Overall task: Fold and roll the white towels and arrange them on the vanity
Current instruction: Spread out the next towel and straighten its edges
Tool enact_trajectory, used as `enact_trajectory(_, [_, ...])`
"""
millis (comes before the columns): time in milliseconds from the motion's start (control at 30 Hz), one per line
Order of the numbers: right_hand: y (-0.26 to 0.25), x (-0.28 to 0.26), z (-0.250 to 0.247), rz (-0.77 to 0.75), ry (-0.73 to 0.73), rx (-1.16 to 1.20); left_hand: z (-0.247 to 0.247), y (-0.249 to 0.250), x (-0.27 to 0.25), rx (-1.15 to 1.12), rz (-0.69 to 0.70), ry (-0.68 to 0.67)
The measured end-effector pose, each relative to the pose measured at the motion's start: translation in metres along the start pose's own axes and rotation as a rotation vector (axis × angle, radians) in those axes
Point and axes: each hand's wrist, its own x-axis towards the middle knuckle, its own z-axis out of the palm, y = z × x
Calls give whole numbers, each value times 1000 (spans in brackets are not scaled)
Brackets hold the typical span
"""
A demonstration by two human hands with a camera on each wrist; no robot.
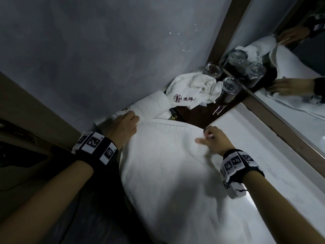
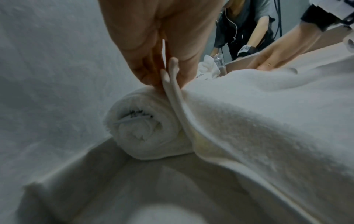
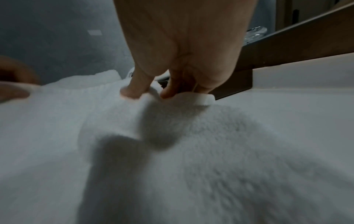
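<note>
Head view: we see the big white towel spread mid-frame on the vanity, rolled towel above it. L-wrist view: our left hand pinches its hem. R-wrist view: right hand pinches the far edge.

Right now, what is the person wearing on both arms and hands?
Both forearms are bare, with no sleeves or gloves. The left hand and the right hand each have a black wristband with white square tags printed with black pixel patterns. A thin black cord hangs from the right band.
</note>
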Motion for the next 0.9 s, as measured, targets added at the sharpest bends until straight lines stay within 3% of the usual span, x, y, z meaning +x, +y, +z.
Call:
enact_trajectory(100, [6, -12, 1, -56, -86, -86, -2, 12, -11, 73, 144, 103])
enact_trajectory(300, [-1, -17, -1, -155, -79, -417, -16, 24, -39, 143, 468, 269])
enact_trajectory(400, [-6, -21, 1, -281, -1, -457, -26, 18, -56, 293, 822, 271])
enact_trajectory(533, [-8, -34, 15, -385, 171, -451, -30, 19, -72, 418, 962, 320])
enact_trajectory(600, [-11, -35, 17, -444, 167, -428, -34, 21, -81, 493, 1029, 318])
enact_trajectory(667, [-16, -33, 16, -509, 49, -410, -38, 23, -89, 502, 1036, 323])
enact_trajectory(733, [-22, -32, 14, -493, -45, -360, -42, 31, -94, 404, 903, 274])
enact_trajectory(833, [-25, -36, 1, -467, -12, -342, -42, 24, -94, -58, 345, 166])
enact_trajectory(900, [-28, -41, -13, -433, -88, -333, -37, 9, -93, -304, 123, 230])
